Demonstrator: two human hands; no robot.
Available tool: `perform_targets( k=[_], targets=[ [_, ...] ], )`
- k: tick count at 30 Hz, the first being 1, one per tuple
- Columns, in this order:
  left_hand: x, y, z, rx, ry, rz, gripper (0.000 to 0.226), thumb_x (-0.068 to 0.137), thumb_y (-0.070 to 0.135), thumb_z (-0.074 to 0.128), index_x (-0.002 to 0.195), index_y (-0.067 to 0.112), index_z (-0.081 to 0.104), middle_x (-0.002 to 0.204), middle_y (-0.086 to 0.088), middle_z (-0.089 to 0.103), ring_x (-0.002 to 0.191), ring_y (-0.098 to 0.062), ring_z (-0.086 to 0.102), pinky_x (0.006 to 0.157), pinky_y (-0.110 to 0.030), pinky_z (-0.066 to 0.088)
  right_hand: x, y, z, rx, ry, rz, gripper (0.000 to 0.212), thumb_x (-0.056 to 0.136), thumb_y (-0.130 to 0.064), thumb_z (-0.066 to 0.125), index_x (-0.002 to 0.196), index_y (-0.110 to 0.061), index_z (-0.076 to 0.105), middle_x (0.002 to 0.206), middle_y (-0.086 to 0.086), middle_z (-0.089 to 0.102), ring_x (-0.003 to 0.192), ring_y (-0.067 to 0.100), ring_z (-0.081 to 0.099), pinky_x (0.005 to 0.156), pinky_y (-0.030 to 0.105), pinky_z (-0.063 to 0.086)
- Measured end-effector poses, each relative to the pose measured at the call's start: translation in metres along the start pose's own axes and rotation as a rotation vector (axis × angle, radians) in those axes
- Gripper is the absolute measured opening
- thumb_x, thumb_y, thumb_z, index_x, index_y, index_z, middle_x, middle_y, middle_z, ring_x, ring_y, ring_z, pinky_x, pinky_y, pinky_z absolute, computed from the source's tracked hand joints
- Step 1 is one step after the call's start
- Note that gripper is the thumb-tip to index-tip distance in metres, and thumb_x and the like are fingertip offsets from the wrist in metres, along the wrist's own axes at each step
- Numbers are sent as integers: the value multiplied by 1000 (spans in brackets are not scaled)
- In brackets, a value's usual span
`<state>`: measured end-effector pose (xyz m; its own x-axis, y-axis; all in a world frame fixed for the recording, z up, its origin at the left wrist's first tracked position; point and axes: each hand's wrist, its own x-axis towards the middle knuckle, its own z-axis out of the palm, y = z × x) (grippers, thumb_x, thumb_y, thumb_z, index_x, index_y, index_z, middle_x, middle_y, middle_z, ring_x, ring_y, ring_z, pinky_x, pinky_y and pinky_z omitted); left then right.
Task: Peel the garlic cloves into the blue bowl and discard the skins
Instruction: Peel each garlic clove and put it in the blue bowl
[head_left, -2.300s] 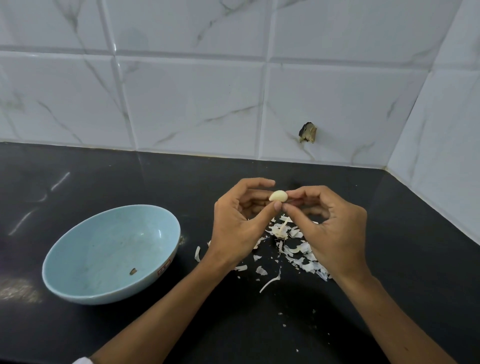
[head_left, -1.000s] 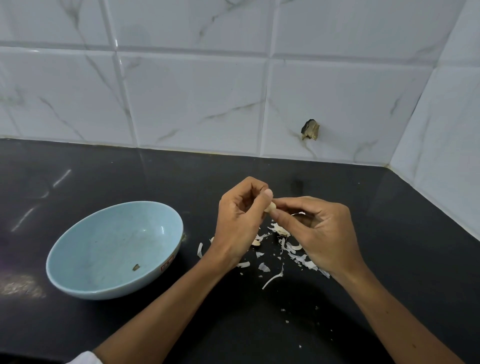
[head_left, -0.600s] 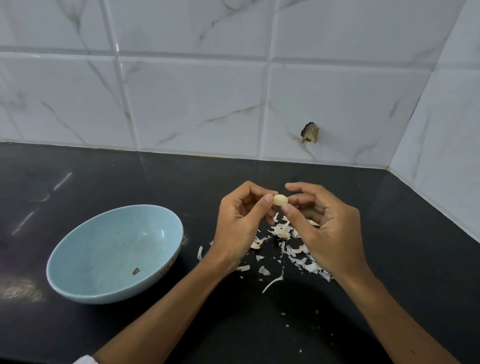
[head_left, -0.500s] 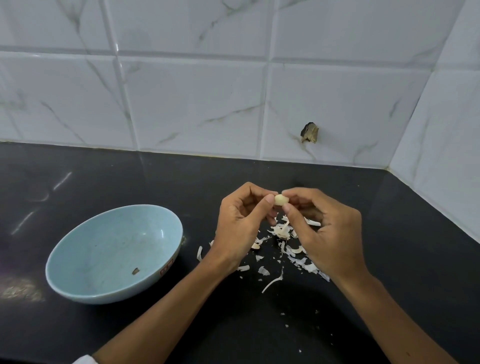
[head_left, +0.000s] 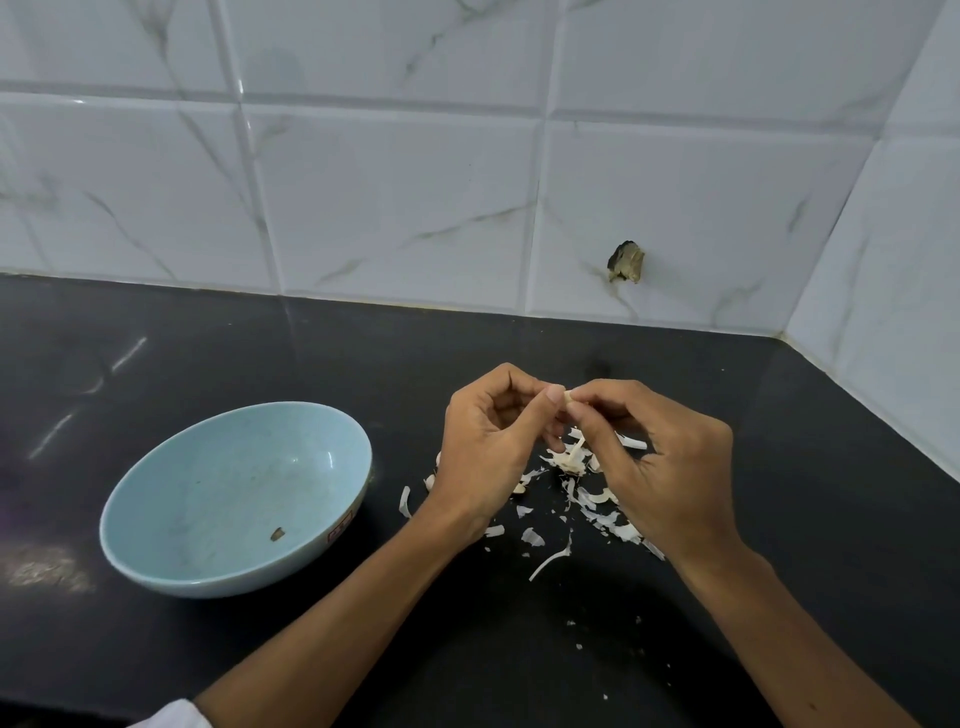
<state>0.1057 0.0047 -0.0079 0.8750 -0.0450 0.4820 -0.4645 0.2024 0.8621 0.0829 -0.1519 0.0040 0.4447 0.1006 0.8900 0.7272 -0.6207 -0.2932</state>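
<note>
Both hands meet above the black counter (head_left: 363, 364). My left hand (head_left: 493, 447) and my right hand (head_left: 660, 467) pinch one small pale garlic clove (head_left: 568, 397) between their fingertips; only its tip shows. Beneath them lies a scatter of white garlic skins (head_left: 571, 462), partly hidden by the right hand. The light blue bowl (head_left: 332, 441) sits to the left of the hands, holding just a small brown scrap (head_left: 277, 533).
White marble-look tiles (head_left: 389, 197) back the counter, with a chipped hole (head_left: 626, 262) in one. A second tiled wall (head_left: 893, 291) closes the right side, forming a corner. Tiny skin crumbs (head_left: 579, 647) lie nearer me.
The clove has sunk deeper between the fingertips, so less of it shows than half a second ago. The hands stay over the skin pile; the bowl has not moved.
</note>
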Motion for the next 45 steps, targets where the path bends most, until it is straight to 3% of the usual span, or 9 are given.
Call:
perform_targets(
  k=[10,16,20,24,30,39,45],
  targets=[
    [-2,-1,-2,132,-19,71,11,94,12,72,86,5,70,73,-9,72,64,-21,69,60,-31,57,-1,6,1,66,-102,87,4,89,-7,76,92,-7,73,79,-6,72,75,5,71,71,21,58],
    [-3,-4,-2,219,-41,107,6,96,12,70,91,10,72,74,-4,73,61,-23,70,59,-38,61,-1,9,0,63,-129,118,11,84,3,77,85,-8,73,76,-8,72,73,5,71,67,20,58],
    [-1,-2,-1,127,-37,82,10,98,8,65,100,5,74,82,-8,75,67,-18,70,63,-27,57,-2,8,-1,50,-100,97,13,81,5,78,82,-7,73,79,-6,72,78,6,70,72,17,57],
    [-1,-1,2,84,-41,122,11,97,9,66,106,7,73,87,-7,76,72,-19,72,71,-28,59,0,3,-1,191,-4,263,11,84,-4,79,89,-10,72,86,-9,74,80,7,73,73,22,60],
    [-2,3,1,95,-37,200,16,90,16,72,105,12,70,95,-4,77,82,-21,76,76,-28,60,4,-2,-2,379,37,422,25,84,-14,80,106,-9,70,93,-6,77,88,9,75,77,23,60],
    [1,4,0,122,-21,229,23,85,6,79,105,13,70,99,-2,77,92,-19,75,79,-28,61,6,-2,-2,483,-11,472,25,85,-12,77,109,-14,70,103,-3,78,100,12,74,87,32,60],
    [2,4,-1,142,-23,236,26,83,5,81,104,15,70,99,-1,77,93,-20,75,81,-28,60,6,-2,-3,510,-30,467,27,85,-11,77,111,-12,70,104,-2,78,99,12,74,85,29,60]
  ],
)
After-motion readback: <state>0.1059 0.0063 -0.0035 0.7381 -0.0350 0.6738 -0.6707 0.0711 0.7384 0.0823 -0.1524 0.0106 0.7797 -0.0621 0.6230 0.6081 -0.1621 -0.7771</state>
